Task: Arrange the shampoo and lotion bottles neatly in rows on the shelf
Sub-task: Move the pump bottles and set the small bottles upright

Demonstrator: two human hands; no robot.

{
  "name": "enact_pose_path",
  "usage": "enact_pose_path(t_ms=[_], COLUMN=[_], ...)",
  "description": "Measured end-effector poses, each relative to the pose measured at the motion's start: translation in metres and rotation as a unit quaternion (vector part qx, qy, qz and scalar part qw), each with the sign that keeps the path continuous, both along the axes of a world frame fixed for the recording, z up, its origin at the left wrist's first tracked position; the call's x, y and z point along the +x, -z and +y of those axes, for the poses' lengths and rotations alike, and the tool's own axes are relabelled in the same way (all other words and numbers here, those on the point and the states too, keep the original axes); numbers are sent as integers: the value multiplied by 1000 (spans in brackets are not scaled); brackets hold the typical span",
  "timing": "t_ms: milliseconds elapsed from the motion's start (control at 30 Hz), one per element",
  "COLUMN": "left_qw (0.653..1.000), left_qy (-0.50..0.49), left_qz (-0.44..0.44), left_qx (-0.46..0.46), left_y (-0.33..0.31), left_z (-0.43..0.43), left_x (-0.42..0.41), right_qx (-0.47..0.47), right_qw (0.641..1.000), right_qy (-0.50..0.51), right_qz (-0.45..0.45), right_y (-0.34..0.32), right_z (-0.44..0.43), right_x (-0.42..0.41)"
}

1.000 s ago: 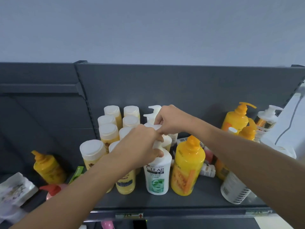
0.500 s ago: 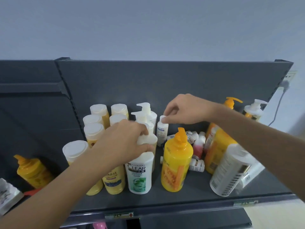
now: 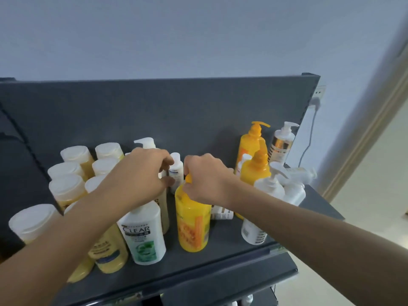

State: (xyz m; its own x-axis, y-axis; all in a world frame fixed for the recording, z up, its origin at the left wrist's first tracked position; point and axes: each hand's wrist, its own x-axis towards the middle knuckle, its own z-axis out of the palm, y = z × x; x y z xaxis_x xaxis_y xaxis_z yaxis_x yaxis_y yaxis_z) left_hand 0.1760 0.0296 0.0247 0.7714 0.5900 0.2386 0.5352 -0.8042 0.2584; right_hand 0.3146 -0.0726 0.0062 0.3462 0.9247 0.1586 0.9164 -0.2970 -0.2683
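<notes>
Here, both hands grip bottle tops on the shelf.
Head view: the right hand curls around the pump of the orange bottle, upright near the front edge. The left hand curls over the top of the beige bottle, at the orange one's 10 o'clock. A small bottle stands between the hands, at 12. The CLEAR bottle is at 9; capped bottles stand in rows beyond it.

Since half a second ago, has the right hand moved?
Yes. The right hand left the cap of the small white bottle and came nearer, down onto the top of the front yellow bottle.
</notes>
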Motion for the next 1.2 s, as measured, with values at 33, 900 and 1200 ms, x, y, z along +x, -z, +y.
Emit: enact_pose_path(t_ms=[33,900,1200], left_qw=[1000,991,987], left_qy=[0,115,129], left_qz=[-5,-42,-40], left_qx=[-3,-55,-83], left_y=[1,11,20], left_z=[0,-64,-73], left_x=[-1,35,77], right_qx=[1,-32,-34], right_qw=[1000,997,984], right_qy=[-6,48,89], right_qz=[-6,-43,-149], right_y=[-2,-12,-41], right_z=[1,-71,-116], right_x=[-1,63,107])
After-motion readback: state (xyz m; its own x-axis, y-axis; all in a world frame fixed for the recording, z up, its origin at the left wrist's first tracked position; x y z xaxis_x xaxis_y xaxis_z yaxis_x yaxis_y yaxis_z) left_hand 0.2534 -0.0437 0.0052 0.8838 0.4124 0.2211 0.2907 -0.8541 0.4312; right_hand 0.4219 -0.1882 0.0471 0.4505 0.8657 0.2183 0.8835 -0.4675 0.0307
